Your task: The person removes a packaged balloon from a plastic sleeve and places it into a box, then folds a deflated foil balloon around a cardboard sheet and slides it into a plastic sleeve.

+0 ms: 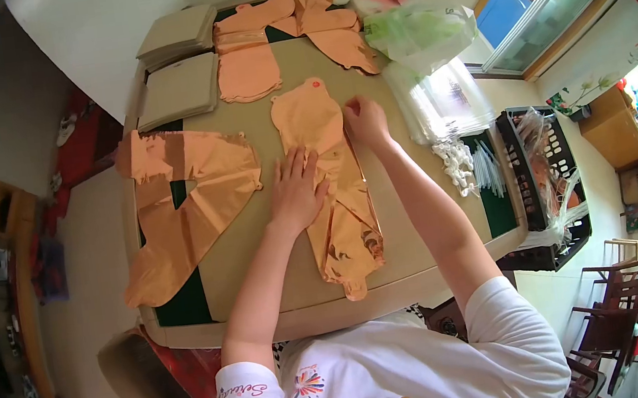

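Note:
A flat, uninflated rose-gold foil balloon [343, 196] lies lengthwise in front of me, with a red dot near its far end and creased, shiny foil at its near end. My left hand [298, 189] rests flat on its left side, fingers stretched out. Right by the balloon's upper right edge is my right hand [367, 122], its fingers curled together; what they grip, if anything, is hidden. To the left is a larger spread-out foil balloon [195, 203] with a gap in its middle.
More foil balloons [250, 71] lie at the table's far side, beside stacks of grey-brown card sheets [179, 88]. Clear plastic bags [434, 95], white ribbon bundles [455, 165] and thin straws [487, 169] are on the right. A black crate [521, 172] stands off the table's right edge.

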`<state>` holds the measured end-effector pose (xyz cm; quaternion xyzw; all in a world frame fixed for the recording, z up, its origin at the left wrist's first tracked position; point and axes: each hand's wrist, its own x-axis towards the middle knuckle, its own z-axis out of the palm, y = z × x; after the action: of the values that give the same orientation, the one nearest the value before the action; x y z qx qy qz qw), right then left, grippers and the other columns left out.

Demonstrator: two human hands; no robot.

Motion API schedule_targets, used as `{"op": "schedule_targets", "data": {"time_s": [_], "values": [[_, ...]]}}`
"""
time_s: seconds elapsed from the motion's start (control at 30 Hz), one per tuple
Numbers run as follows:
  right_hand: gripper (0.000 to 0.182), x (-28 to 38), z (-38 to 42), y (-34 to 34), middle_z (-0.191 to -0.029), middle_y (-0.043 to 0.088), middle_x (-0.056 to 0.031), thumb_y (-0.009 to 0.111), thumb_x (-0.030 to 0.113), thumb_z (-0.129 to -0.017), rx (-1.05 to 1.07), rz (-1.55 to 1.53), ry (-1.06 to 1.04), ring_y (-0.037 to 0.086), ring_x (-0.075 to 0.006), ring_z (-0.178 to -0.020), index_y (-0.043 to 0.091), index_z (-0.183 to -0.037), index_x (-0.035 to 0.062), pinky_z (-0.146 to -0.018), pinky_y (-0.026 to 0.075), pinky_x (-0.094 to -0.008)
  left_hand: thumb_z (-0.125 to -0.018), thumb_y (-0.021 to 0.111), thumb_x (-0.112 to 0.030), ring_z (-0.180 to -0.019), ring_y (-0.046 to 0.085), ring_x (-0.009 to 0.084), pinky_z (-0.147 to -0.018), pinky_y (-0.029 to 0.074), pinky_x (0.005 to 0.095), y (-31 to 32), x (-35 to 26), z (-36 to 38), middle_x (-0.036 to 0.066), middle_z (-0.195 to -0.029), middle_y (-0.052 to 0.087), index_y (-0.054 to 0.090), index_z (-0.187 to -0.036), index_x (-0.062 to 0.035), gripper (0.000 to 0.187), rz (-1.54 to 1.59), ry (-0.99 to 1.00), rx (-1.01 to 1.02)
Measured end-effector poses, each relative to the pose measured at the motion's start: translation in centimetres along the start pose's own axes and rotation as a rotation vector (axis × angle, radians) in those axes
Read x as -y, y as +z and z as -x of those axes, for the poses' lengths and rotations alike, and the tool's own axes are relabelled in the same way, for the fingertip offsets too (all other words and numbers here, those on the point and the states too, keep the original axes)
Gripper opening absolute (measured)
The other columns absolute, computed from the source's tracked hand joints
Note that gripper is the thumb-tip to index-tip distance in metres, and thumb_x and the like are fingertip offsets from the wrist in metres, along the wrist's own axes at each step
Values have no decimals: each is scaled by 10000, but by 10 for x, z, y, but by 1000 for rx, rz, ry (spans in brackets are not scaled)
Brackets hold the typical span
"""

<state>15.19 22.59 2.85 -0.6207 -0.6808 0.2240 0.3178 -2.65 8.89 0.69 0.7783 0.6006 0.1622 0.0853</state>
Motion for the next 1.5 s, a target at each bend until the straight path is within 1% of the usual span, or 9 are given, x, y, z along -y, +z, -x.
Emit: {"op": "schedule_targets", "data": {"time_s": [0.13, 0.23, 0.33, 0.53, 0.73, 0.9, 1.03, 1.23, 1.5], "values": [[339, -4, 36, 1, -1228, 597, -187, 550, 214, -909, -32, 63, -509, 551, -316, -1166, 611, -1167, 1, -968, 439, -433, -956, 467, -391, -1430, 231, 295, -1152, 197, 511, 2, -1, 2, 164, -1523, 287, 369, -1433, -62, 588, 18, 2, -66], [446, -14, 51, 8, -1398, 469, -168, 521, 254, -939, 122, 250, -521, 400, -308, -1326, 505, -1322, 25, -1093, 318, -455, -942, 497, -406, -1415, 266, 293, -1147, 196, 509, 3, 0, 1, 145, -1506, 332, 401, -1424, -95, 582, -23, 31, -84], [487, -17, 52, 12, -1425, 446, -158, 500, 265, -952, 141, 265, -509, 376, -314, -1349, 448, -1375, 30, -1125, 272, -472, -935, 509, -403, -1406, 285, 299, -1140, 205, 519, 0, -1, 2, 142, -1491, 359, 429, -1406, -98, 567, -11, 22, -64], [517, -15, 70, -6, -1477, 379, -149, 515, 301, -946, 199, 300, -512, 310, -310, -1390, 433, -1395, 59, -1138, 247, -487, -926, 526, -380, -1398, 295, 304, -1134, 232, 519, -2, -2, 1, 149, -1479, 369, 451, -1377, -82, 546, -18, 27, -71], [557, -34, 155, -64, -1517, 317, -137, 577, 367, -913, 409, 409, -649, 249, -325, -1422, 432, -1421, 190, -1154, 191, -520, -927, 530, -384, -1408, 281, 302, -1132, 212, 535, 6, 4, 1, 130, -1506, 337, 415, -1401, -107, 561, 4, 60, -100], [564, -34, 197, -103, -1519, 302, -160, 615, 386, -891, 515, 350, -535, 223, -344, -1431, 463, -1404, 208, -1161, 174, -518, -935, 521, -385, -1412, 272, 300, -1134, 205, 538, 7, 4, 1, 128, -1513, 322, 403, -1409, -107, 562, 2, 60, -103], [557, -23, 181, -107, -1508, 315, -175, 614, 361, -895, 547, 265, -536, 232, -352, -1424, 468, -1395, 163, -1156, 195, -516, -946, 504, -393, -1415, 266, 299, -1139, 190, 543, 3, 3, 1, 133, -1513, 318, 395, -1417, -109, 560, -5, 54, -76], [505, 7, 96, -56, -1485, 358, -168, 564, 268, -929, 266, 178, -584, 301, -332, -1394, 452, -1379, 69, -1134, 248, -502, -952, 495, -394, -1423, 248, 292, -1153, 193, 522, 1, 1, 2, 140, -1513, 311, 383, -1431, -91, 577, -38, 46, -52], [528, -6, 54, 8, -1478, 388, -127, 472, 341, -959, 224, 337, -573, 317, -272, -1392, 421, -1403, 59, -1135, 246, -481, -954, 503, -357, -1417, 250, 322, -1138, 201, 545, 2, 4, 0, 188, -1490, 327, 404, -1414, -70, 551, 60, 36, -112]]}}
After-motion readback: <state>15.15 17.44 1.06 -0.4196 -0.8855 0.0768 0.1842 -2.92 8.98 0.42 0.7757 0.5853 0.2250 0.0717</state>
